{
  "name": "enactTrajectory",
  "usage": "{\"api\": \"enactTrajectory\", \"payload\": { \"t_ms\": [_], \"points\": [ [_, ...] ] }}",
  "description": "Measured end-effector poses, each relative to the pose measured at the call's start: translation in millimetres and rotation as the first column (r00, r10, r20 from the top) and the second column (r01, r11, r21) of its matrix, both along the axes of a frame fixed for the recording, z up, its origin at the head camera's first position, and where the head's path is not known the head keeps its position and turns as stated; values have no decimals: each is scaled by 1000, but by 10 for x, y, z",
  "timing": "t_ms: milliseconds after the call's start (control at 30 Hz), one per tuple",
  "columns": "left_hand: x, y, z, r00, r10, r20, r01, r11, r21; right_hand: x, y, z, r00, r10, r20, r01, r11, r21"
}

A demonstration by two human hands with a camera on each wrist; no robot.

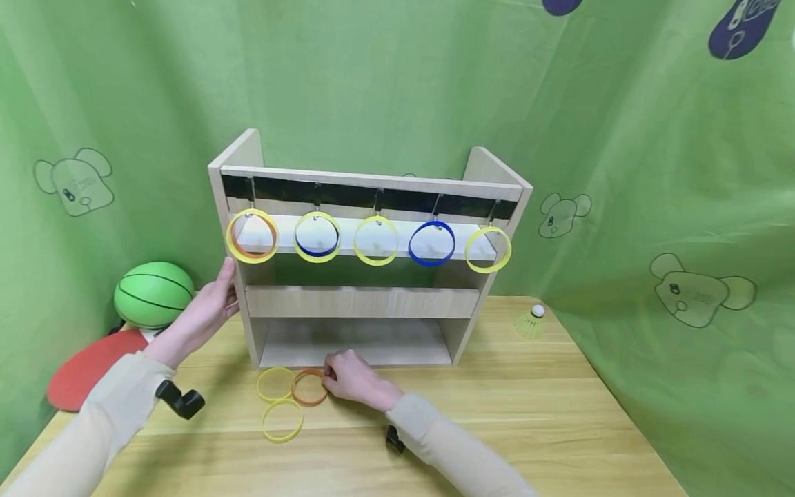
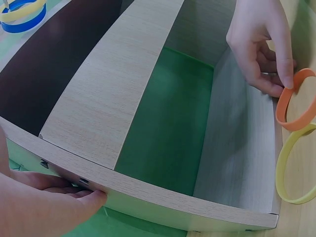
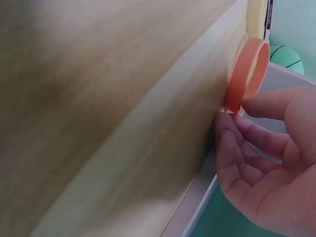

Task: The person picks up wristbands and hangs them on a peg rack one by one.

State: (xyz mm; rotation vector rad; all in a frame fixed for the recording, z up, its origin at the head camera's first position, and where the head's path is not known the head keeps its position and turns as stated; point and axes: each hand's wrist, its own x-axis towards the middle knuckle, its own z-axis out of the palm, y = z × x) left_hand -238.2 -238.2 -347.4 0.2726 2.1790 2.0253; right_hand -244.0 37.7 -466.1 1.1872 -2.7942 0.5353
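Observation:
My right hand (image 1: 355, 378) is low on the table by the shelf's front edge. Its thumb and fingertips pinch the near rim of an orange wristband (image 3: 239, 84), whose loop tilts up off the wood in the right wrist view. Two yellow wristbands (image 1: 282, 440) lie beside the orange one, touching or close to it. My left hand (image 1: 208, 304) rests against the outer left side of the wooden shelf (image 1: 363, 302), its fingers pressed to the panel (image 2: 148, 190). Along the shelf's black strip (image 1: 406, 199), several hooks carry yellow, blue and orange wristbands.
At the left a green ball (image 1: 154, 295) sits behind a red table tennis paddle (image 1: 93, 369). A yellow shuttlecock (image 1: 531, 323) lies to the right of the shelf. A green curtain (image 1: 373, 83) hangs behind the wooden table (image 1: 546, 428).

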Motion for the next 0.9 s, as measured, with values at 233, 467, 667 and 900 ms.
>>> {"api": "enactTrajectory", "payload": {
  "t_ms": [233, 467, 667, 900],
  "points": [
    [-2, 11, -1, 1000, 0, -2, 0, 1000, 1, 4, -15, 14, 999, -18, 36, 17, 1000, 14],
    [0, 9, 2, 1000, -1, 2, 1, 1000, 11, 25, 38, 111, 1000, -15, 10, 15, 1000, -8],
    [3, 4, -15, 1000, -1, 5, 1, 1000, 20, 99, 155, 351, 995, 59, -82, -62, 997, -37],
    [7, 4, -17, 1000, -6, -6, 6, 1000, 11, 165, 366, 831, 968, 90, -234, -116, 988, -99]
  ]
}}
